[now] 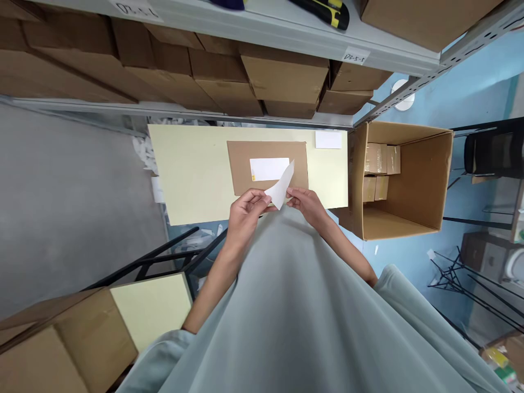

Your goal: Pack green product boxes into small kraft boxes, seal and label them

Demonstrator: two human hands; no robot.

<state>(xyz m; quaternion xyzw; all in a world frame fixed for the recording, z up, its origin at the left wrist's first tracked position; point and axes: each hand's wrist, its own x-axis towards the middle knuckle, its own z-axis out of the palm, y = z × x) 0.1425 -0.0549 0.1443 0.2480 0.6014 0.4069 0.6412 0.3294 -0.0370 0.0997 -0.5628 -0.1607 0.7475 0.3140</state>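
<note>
A small white slip of paper [280, 186], bent and tilted, is pinched between both hands above the near edge of the table. My left hand [250, 212] grips its lower left edge between thumb and fingers. On the other side, my right hand [305, 203] has its fingertips closed at the slip's right edge. Behind the slip a flat brown cardboard piece [241, 164] lies on the pale yellow tabletop [196, 174]. A white label [268, 168] with a small yellow mark sits on the cardboard, partly covered by the slip.
Another white paper [328, 140] lies at the tabletop's far right corner. To the right stands an open carton [421, 180] with several small taped boxes inside. Shelving with brown boxes [286, 76] runs along the far side. Black metal legs [164, 256] and a carton [73, 338] are at lower left.
</note>
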